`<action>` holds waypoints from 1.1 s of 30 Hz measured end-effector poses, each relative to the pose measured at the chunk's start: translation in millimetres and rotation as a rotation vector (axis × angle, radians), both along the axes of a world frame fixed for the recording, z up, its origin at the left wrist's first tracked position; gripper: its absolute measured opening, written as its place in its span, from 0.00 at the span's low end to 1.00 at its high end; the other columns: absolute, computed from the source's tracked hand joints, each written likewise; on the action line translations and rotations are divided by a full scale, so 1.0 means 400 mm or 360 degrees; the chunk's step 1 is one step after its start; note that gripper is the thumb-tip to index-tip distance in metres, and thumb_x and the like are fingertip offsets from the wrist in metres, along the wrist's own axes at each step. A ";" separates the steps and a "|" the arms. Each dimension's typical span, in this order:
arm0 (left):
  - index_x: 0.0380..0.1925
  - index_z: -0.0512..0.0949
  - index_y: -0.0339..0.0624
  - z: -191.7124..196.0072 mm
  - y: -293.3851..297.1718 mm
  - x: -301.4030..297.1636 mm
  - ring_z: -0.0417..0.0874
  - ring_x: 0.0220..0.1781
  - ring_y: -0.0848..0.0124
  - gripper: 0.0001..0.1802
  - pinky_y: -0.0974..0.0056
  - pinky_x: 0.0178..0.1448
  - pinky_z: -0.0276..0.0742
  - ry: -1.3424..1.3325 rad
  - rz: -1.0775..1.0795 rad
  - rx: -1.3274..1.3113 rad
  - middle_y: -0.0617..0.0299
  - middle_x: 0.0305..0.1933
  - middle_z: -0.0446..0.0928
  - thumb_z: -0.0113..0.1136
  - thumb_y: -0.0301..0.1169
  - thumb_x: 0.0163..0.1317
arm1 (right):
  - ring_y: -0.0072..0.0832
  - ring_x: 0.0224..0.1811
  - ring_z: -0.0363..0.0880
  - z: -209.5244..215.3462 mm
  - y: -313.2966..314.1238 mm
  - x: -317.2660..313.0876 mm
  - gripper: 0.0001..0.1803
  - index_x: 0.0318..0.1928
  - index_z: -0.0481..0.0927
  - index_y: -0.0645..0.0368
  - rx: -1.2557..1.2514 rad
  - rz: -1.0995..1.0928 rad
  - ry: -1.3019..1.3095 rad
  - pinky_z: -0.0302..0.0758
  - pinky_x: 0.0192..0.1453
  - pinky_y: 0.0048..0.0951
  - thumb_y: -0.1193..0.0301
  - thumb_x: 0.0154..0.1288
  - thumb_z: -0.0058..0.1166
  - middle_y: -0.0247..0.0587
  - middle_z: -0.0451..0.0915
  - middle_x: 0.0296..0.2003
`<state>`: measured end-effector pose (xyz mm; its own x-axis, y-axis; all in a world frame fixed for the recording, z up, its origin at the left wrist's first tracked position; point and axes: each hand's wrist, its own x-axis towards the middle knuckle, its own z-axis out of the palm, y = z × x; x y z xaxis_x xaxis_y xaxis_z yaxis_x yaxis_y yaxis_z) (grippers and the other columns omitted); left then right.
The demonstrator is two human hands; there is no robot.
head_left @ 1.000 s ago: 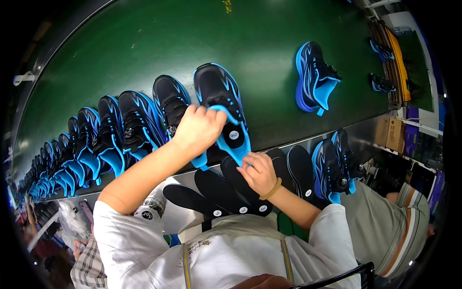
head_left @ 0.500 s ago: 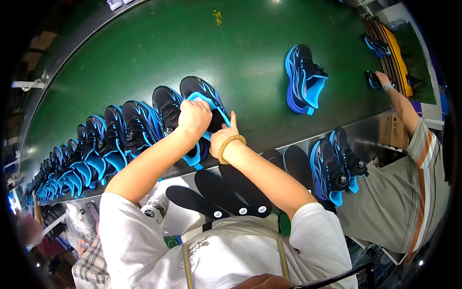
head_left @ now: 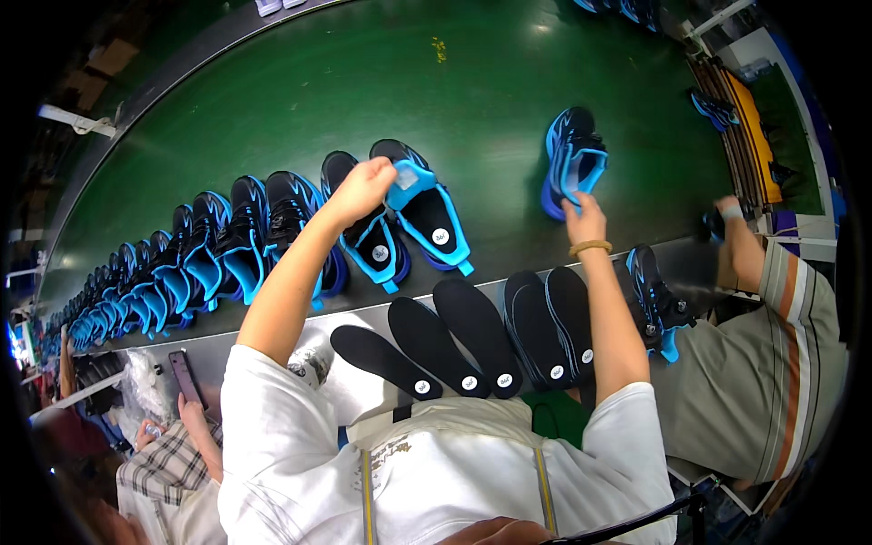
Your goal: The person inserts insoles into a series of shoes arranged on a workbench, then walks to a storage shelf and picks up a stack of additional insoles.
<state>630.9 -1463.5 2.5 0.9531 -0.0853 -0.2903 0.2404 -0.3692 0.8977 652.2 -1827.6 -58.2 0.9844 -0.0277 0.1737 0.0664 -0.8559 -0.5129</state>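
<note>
My left hand [head_left: 366, 188] is closed on the pulled-back light-blue tongue of a black and blue sneaker [head_left: 451, 216], the rightmost of a long row. Inside that shoe lies a dark insole with a round white label. The neighbouring sneaker [head_left: 362, 245] also shows a labelled insole. Off to the right, my right hand [head_left: 585, 221] has its fingers closed at the heel of a single sneaker [head_left: 556, 168] on the green belt. That shoe's toe points away from me, and its opening shows a light-blue lining.
Several black insoles [head_left: 476, 331] lie fanned out on the ledge before me. A pair of sneakers [head_left: 647, 286] sits to their right. The shoe row [head_left: 218, 241] runs far left along the green belt [head_left: 272, 118]. A co-worker [head_left: 763, 354] is at the right, another [head_left: 177, 454] lower left.
My right hand has left the shoe in the row and reached right to the single sneaker's heel. My left hand stays at the tongue, now pulled back, showing the insole. The view has shifted.
</note>
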 end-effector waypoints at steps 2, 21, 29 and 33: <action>0.17 0.63 0.42 0.048 -0.001 -0.016 0.54 0.13 0.81 0.10 0.75 0.17 0.50 0.0237 0.0365 -0.0623 0.69 0.15 0.58 0.38 0.33 0.54 | 0.48 0.35 0.70 0.002 0.081 -0.053 0.13 0.34 0.73 0.62 0.0157 0.0213 -0.0116 0.67 0.39 0.39 0.69 0.47 0.54 0.53 0.71 0.31; 0.33 0.63 0.39 0.035 -0.125 -0.050 0.77 0.23 0.58 0.18 0.59 0.25 0.70 -0.0886 -0.0408 0.1803 0.54 0.19 0.73 0.54 0.38 0.47 | 0.38 0.44 0.62 0.054 0.320 -0.623 0.25 0.34 0.69 0.60 -0.0777 0.1048 0.0620 0.59 0.44 0.32 0.57 0.38 0.58 0.52 0.65 0.44; 0.25 0.72 0.39 0.081 -0.094 0.023 0.78 0.28 0.59 0.06 0.60 0.32 0.73 -0.0517 -0.0880 0.1847 0.56 0.25 0.76 0.49 0.29 0.47 | 0.41 0.45 0.64 0.139 0.264 -0.601 0.26 0.38 0.69 0.63 0.0009 0.0905 0.0520 0.60 0.51 0.40 0.63 0.38 0.59 0.51 0.64 0.42; 0.29 0.76 0.41 0.179 -0.131 0.038 0.77 0.34 0.60 0.12 0.60 0.35 0.73 -0.0266 -0.1004 0.1766 0.55 0.27 0.76 0.51 0.37 0.49 | 0.42 0.40 0.68 0.273 0.154 -0.519 0.26 0.43 0.70 0.66 0.0449 0.0877 0.0356 0.67 0.45 0.32 0.68 0.41 0.59 0.50 0.66 0.44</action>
<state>646.1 -1515.8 74.0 0.8679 -0.3235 -0.3771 -0.3334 -0.9419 0.0406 444.7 -1766.1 50.9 0.8789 0.4764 0.0234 0.3226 -0.5577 -0.7648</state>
